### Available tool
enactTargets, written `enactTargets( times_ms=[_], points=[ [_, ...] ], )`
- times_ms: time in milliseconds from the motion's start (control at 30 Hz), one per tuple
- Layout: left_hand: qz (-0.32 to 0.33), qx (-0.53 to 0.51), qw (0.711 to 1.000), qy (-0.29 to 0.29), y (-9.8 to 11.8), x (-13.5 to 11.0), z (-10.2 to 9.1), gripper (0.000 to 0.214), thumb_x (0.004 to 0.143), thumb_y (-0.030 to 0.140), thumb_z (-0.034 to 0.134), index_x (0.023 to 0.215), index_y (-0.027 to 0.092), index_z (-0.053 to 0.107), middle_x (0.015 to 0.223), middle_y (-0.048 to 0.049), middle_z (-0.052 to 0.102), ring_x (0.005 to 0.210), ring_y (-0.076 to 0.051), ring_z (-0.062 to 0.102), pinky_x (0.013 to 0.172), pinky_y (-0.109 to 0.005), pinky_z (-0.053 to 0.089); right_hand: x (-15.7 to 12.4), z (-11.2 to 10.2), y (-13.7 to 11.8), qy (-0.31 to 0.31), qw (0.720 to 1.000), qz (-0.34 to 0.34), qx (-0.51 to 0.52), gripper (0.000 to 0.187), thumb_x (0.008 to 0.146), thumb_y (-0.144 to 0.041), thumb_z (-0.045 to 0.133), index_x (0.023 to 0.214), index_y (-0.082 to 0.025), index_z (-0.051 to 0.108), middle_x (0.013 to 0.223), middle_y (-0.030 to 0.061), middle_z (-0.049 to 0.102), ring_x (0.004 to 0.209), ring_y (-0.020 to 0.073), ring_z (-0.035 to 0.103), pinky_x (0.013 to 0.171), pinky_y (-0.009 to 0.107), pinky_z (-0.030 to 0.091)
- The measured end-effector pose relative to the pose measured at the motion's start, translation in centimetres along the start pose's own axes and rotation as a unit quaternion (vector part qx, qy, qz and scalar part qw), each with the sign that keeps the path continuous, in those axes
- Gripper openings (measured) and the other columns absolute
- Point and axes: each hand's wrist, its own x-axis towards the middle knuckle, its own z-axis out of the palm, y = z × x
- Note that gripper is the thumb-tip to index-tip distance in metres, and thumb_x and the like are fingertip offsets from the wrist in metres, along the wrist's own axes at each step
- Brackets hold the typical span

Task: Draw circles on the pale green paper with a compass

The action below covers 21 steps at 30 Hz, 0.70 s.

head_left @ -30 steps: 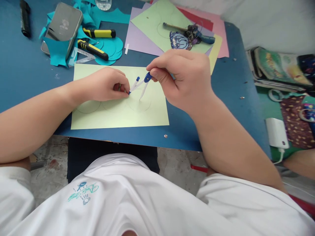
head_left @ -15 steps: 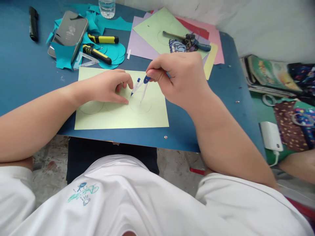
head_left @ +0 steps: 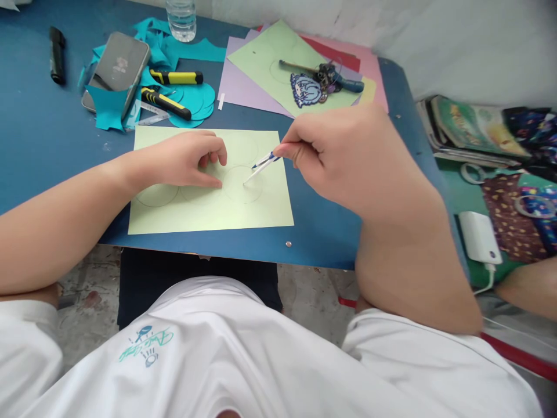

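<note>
A light green sheet [head_left: 243, 209] with pencilled circles lies on the blue table [head_left: 39, 139]. My right hand [head_left: 343, 159] pinches the top of a blue and white compass [head_left: 262, 165], which leans low to the left with its tip on the rightmost circle. My left hand [head_left: 187, 162] rests on the sheet just left of that circle, fingers curled, fingertips pressing the paper flat. It holds nothing.
At the back left lie teal paper scraps [head_left: 191, 96], two yellow-and-black cutters [head_left: 167, 103], a grey tin [head_left: 117, 64], a black marker [head_left: 55, 53] and a water bottle [head_left: 181, 18]. Coloured sheets [head_left: 256, 75] with a keyring sit behind. Books [head_left: 474, 125] and a white charger [head_left: 481, 238] lie at right.
My left hand has let go of the compass leg and settled flat on the sheet. My right hand has swung right, tilting the compass lower, its legs drawn closer together.
</note>
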Motion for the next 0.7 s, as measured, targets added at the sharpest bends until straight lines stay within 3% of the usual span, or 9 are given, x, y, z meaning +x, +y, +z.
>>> enactTargets(
  times_ms=[167,267,433,567,700],
  points=[
    [0.021,0.003,1.0,-0.011,-0.5,-0.1,-0.1,0.04,0.096,0.052,0.095,0.124,0.026,0.082,0.124,-0.0074,0.079,0.105,-0.026,0.072,0.092,-0.041,0.058,-1.6,-0.5,-2.2,0.004,0.999,-0.024,-0.046,0.038,0.119,-0.035,0.064,0.088,-0.028,0.043,0.073,0.0026,0.052,0.066,0.0219,0.039,0.068,0.042,0.027],
    [0.025,0.005,1.0,-0.007,-0.6,-0.2,0.0,0.04,0.1,0.055,0.095,0.124,0.026,0.08,0.121,-0.0072,0.08,0.105,-0.025,0.068,0.091,-0.041,0.056,-2.0,-0.5,-3.9,-0.004,0.998,-0.033,-0.057,0.043,0.118,-0.03,0.062,0.086,-0.027,0.033,0.071,0.0015,0.041,0.065,0.0203,0.031,0.066,0.042,0.021],
    [0.002,-0.033,0.999,0.008,-0.4,-0.5,-0.4,0.056,0.097,0.055,0.097,0.139,0.028,0.072,0.122,-0.0059,0.081,0.102,-0.022,0.068,0.086,-0.042,0.058,-1.1,-0.1,-5.8,-0.034,0.996,-0.025,-0.075,0.047,0.127,-0.037,0.057,0.083,-0.026,0.047,0.071,0.0035,0.049,0.064,0.0208,0.037,0.065,0.042,0.026],
    [-0.008,-0.07,0.997,0.03,-0.3,-0.4,-0.7,0.05,0.104,0.061,0.095,0.135,0.031,0.07,0.114,-0.0029,0.08,0.098,-0.019,0.063,0.086,-0.042,0.055,0.8,0.8,-6.8,-0.032,0.995,-0.037,-0.086,0.046,0.126,-0.04,0.066,0.083,-0.026,0.056,0.07,0.0056,0.057,0.068,0.0241,0.053,0.065,0.043,0.035],
    [-0.021,-0.104,0.993,0.045,-0.3,0.0,-0.9,0.053,0.104,0.074,0.095,0.126,0.033,0.071,0.1,-0.0009,0.079,0.099,-0.021,0.059,0.088,-0.044,0.048,3.8,1.2,-7.8,-0.106,0.988,-0.035,-0.107,0.055,0.124,-0.037,0.068,0.075,-0.028,0.043,0.062,0.0052,0.048,0.067,0.028,0.055,0.066,0.046,0.036]
  ],
)
